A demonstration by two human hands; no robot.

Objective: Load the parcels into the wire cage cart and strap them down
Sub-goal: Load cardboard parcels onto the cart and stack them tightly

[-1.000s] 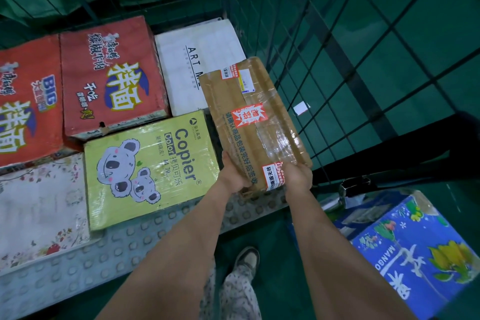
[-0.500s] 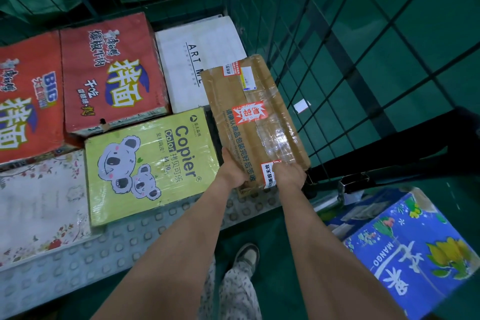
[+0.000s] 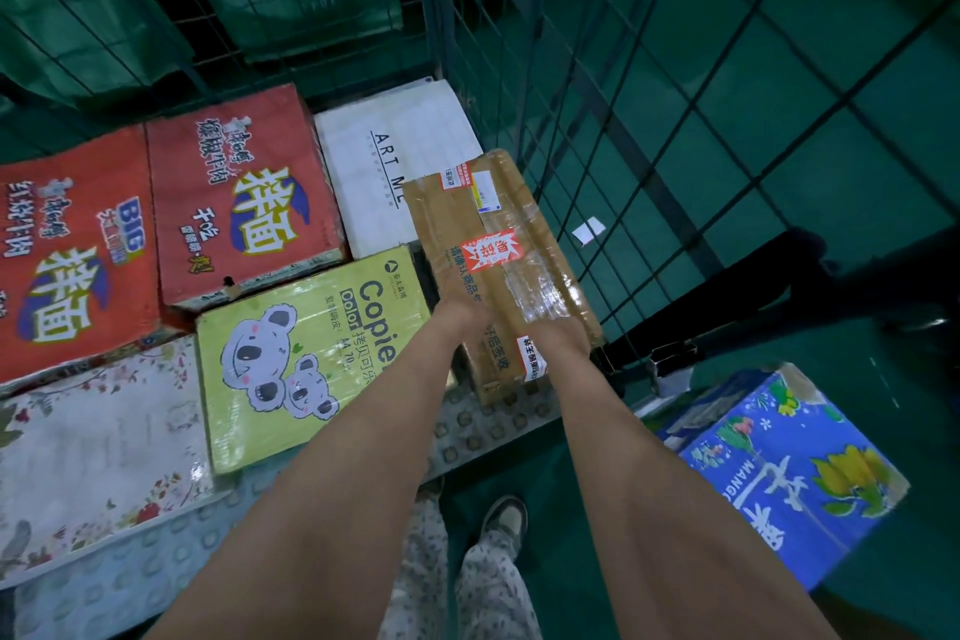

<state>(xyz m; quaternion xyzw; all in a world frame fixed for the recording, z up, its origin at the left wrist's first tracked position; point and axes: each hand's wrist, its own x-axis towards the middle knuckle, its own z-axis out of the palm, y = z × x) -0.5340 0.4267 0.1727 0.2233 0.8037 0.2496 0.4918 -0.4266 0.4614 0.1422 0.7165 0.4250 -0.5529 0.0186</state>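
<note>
Because both hands are seen from behind the wrists, the fingers are foreshortened, and it cannot be told whether they lie flat on the cardboard or curl over its edges. The left hand (image 3: 460,320) sits at the left edge of the brown parcel (image 3: 498,244) and the right hand (image 3: 558,343) toward its right edge. Both are on the near end, so the parcel stretches away from the fingers, its long axis running from the person toward the back of the wire cage cart (image 3: 571,120). Neither hand is clearly nearer; they flank the same end.

The parcel lies in the cart's right-hand strip, just beside the mesh side wall. Its near end is over the studded deck (image 3: 483,431) and its far end overlaps the white box (image 3: 384,146) marked ART. Close on its left is the yellow-green copier-paper box (image 3: 291,353), with red noodle cartons (image 3: 239,192) behind.

This looks like the seating step, and a push along the long axis would likely settle the parcel. A blue mango box (image 3: 779,473) waits on the floor outside the cart, and no strap shows.
</note>
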